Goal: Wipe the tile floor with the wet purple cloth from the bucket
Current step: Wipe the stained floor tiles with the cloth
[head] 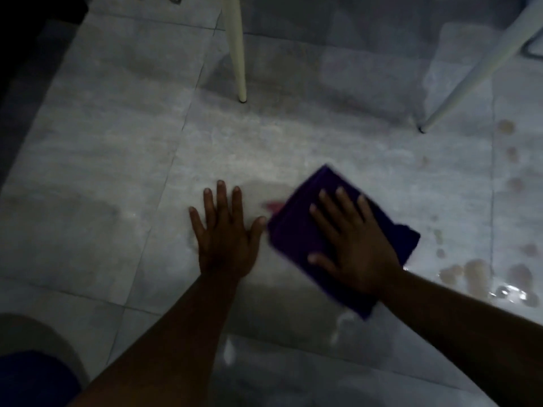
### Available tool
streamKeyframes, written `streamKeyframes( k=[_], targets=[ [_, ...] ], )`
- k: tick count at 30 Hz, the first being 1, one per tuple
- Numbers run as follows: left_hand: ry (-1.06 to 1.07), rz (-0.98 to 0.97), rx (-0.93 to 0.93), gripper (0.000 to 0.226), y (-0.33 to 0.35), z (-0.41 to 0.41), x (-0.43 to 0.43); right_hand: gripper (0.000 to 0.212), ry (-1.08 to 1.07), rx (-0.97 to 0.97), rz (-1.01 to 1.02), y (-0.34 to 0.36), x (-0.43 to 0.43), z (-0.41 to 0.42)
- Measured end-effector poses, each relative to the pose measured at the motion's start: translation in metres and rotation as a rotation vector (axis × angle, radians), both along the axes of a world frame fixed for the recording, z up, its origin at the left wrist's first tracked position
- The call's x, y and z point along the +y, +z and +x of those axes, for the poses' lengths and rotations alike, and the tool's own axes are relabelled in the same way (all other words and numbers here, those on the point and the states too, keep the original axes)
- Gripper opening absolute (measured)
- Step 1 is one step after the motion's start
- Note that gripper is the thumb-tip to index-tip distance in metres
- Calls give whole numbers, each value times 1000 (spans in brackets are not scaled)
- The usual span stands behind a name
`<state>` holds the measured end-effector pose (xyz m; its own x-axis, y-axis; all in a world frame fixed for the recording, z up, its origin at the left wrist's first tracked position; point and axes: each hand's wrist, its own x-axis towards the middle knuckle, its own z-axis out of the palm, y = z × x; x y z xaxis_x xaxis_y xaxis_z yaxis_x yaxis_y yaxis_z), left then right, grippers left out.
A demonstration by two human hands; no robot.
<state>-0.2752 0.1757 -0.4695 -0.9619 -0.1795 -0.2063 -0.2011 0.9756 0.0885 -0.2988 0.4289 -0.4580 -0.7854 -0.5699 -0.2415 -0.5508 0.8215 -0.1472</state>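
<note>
A folded purple cloth (pixel 296 239) lies flat on the grey tile floor (pixel 117 160), right of centre. My right hand (pixel 352 248) presses down on top of it with fingers spread; the cloth's edges are blurred. My left hand (pixel 226 233) rests palm-down on the bare tile just left of the cloth, fingers apart, holding nothing. The tile around the hands looks wet and streaked. A blue rounded shape at the bottom left (pixel 32 380) may be the bucket; it is too dark to tell.
Two pale chair legs stand on the floor beyond the hands, one at top centre (pixel 238 54), one slanting at top right (pixel 470 77). Water droplets and a shiny puddle (pixel 482 277) lie to the right. Dark furniture fills the top left corner (pixel 26 39).
</note>
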Motion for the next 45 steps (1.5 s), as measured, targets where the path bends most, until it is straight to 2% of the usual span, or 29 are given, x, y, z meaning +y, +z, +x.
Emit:
streamKeyframes(
  k=[3, 5, 7, 9, 11, 13, 14, 17, 19, 21, 23, 26, 28, 31, 33, 36, 39, 41, 45],
  targets=[
    [-6, -18, 4, 81, -5, 0, -2, 86, 274, -40, 48, 2, 71, 71],
    [-5, -21, 26, 83, -4, 1, 0, 85, 313, -41, 60, 5, 121, 73],
    [-12, -23, 37, 87, -6, 1, 1, 84, 187, -41, 97, 8, 152, 49],
    [-16, -23, 37, 90, -7, 2, 2, 88, -65, -18, 121, 9, 158, 7],
    [-8, -8, 39, 92, -7, 3, 1, 92, -267, -21, 117, 7, 139, -30],
    [-10, 11, 37, 94, -6, 3, 0, 93, -313, 14, 112, 4, 104, -36],
    [-10, 15, 32, 95, -5, 2, -1, 93, -265, 32, 107, 2, 89, -24],
    [-4, 19, 8, 99, -2, 1, -4, 89, 71, 7, 72, 1, 71, 67],
    [-5, 7, -4, 101, -2, 1, -5, 85, 227, -53, 51, 5, 96, 135],
    [-14, 5, -6, 100, -4, 1, -6, 84, 249, -51, 28, 7, 151, 166],
    [-29, -7, -12, 99, -4, 2, -6, 84, 134, -20, 47, 8, 216, 167],
    [-43, -80, -86, 99, 1, -1, 0, 86, -283, -28, 102, 13, 289, 134],
    [-26, -151, -87, 99, 9, -4, 6, 88, -500, -13, 106, 12, 298, 96],
    [-126, -117, 53, 82, 17, -4, 34, 86, -615, 47, 113, 7, 252, 44],
    [-221, -42, 112, 77, 13, -6, 76, 88, -560, 51, 108, 4, 211, 34],
    [-290, 54, 42, 78, 10, -19, 145, 88, -282, 27, 85, 7, 173, 73],
    [-268, 77, -31, 80, 1, -30, 170, 86, -80, -25, 58, 8, 192, 133],
    [-266, 52, 13, 82, -4, -30, 172, 86, -74, -8, 55, 7, 231, 140],
    [-287, 16, 62, 82, -5, -28, 177, 84, -298, -10, 128, 8, 299, 93]
  ],
)
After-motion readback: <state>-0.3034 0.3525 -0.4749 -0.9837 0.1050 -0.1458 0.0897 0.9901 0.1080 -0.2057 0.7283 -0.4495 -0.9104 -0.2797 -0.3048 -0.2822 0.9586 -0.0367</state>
